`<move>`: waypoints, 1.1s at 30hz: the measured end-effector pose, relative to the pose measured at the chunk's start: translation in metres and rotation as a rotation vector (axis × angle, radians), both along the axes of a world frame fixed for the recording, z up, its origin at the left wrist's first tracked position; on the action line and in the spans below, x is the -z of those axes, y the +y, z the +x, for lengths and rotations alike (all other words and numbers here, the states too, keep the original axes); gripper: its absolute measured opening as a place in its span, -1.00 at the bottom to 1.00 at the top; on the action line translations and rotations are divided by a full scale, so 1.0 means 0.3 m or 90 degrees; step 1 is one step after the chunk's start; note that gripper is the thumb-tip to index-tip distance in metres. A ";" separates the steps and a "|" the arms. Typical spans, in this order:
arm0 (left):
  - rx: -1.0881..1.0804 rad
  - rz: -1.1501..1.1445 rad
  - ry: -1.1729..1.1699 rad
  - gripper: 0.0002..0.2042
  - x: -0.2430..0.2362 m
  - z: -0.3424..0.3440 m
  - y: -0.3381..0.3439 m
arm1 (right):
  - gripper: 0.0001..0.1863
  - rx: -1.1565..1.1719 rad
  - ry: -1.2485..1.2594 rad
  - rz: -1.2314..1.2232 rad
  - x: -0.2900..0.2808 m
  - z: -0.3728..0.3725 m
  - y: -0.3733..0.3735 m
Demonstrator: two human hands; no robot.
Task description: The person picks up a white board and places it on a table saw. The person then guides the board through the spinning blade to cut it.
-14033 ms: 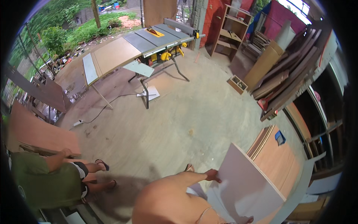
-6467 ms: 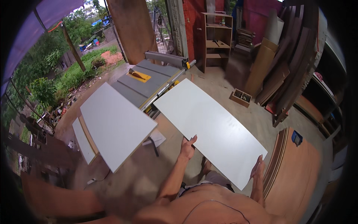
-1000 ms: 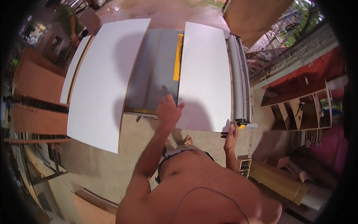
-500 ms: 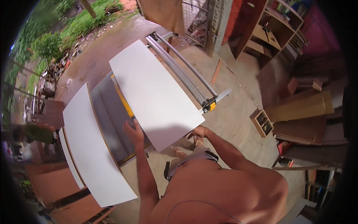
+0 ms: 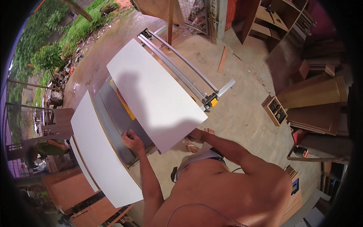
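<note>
Left hand [image 5: 133, 143] has loosely curled fingers [image 5: 126, 137]; right hand [image 5: 196, 134] partly hidden, grip unclear.

White panel [image 5: 166, 89], plain, my shadow [image 5: 132, 85] across it bluish grey; second panel [image 5: 102, 151] plain white, tan edge; saw table [image 5: 123, 123] dull grey, dark lines running along it; insert strip [image 5: 124, 104] bright yellow; rails [image 5: 172, 69] silver-grey; rail clamp [image 5: 209, 101] black and yellow; my shorts [image 5: 194, 155] pale grey; floor [image 5: 242, 102] beige-grey, blotchy; shelf unit [image 5: 251, 22] brown, tan inside; stacked boards [image 5: 72, 185] reddish brown; co-worker's shirt [image 5: 48, 147] dark green; plants [image 5: 49, 56] bright green
</note>
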State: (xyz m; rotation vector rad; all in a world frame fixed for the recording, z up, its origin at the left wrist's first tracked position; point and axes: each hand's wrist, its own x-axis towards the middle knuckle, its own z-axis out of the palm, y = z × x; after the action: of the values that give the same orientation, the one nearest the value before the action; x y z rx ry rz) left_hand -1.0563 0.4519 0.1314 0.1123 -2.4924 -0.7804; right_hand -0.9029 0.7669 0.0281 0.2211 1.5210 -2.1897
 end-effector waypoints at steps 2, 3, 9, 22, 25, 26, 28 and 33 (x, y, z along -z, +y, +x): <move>0.001 -0.007 0.006 -0.62 0.001 0.002 0.008 | -0.49 0.090 0.251 0.320 -0.036 0.014 -0.036; 0.002 -0.009 0.007 -0.62 -0.004 0.000 0.016 | -0.49 0.091 0.249 0.384 -0.044 0.011 -0.043; 0.005 0.009 -0.026 -0.62 -0.025 0.010 0.039 | -0.50 0.082 0.159 0.579 -0.071 0.001 -0.078; 0.051 -0.058 0.012 -0.61 -0.042 0.022 0.060 | -0.60 0.100 -0.094 0.133 -0.057 0.027 -0.024; 0.058 -0.040 0.010 -0.61 -0.055 0.015 0.078 | -0.63 0.055 -0.206 0.022 -0.037 0.020 -0.012; 0.063 -0.038 0.013 -0.62 -0.065 0.009 0.092 | -0.63 0.066 -0.185 0.031 -0.005 0.022 -0.020; 0.060 -0.039 0.015 -0.64 -0.062 0.016 0.081 | -0.60 0.112 -0.184 0.085 -0.048 0.032 -0.052; 0.096 -0.102 -0.006 -0.70 -0.077 0.025 0.082 | -0.54 0.134 -0.181 0.188 -0.187 0.043 -0.057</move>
State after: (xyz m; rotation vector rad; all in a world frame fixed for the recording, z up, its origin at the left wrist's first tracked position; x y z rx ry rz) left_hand -1.0488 0.4765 0.1543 -0.1301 -2.5828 -0.6375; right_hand -0.8902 0.7497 0.0843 0.7840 1.7099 -1.9684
